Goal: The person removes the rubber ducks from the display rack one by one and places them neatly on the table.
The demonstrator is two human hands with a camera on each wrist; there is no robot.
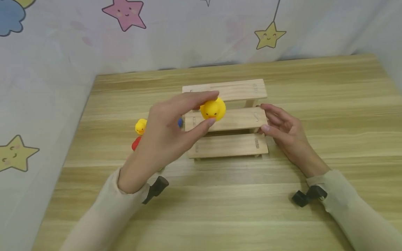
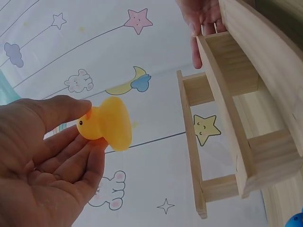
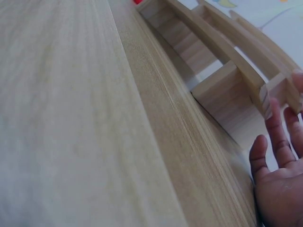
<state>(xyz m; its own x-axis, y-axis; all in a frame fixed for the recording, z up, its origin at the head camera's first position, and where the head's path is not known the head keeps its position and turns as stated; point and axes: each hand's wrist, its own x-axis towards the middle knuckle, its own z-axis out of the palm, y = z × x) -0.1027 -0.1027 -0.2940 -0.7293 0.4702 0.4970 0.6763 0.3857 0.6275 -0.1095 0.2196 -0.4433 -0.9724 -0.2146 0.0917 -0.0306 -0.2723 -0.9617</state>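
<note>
My left hand [image 1: 163,129] pinches a yellow rubber duck [image 1: 213,108] between thumb and fingertips, raised in front of a three-tier wooden step stand [image 1: 229,145]. In the left wrist view the duck [image 2: 116,124] lies on its side, its head toward the palm and its base facing the stand [image 2: 227,99]. At the stand's right end, my right hand [image 1: 285,134] holds the middle board, thumb at its front corner and fingers at its back corner. Several of that hand's [image 3: 284,184] fingers reach up beside the board ends in the right wrist view.
Left of the stand, partly hidden by my left arm, are another yellow duck [image 1: 141,126], a red thing [image 1: 136,143] and a small blue thing [image 1: 180,122]. All stand on a wood-grain table [image 1: 220,209]. A patterned cloth [image 1: 188,38] hangs behind the table.
</note>
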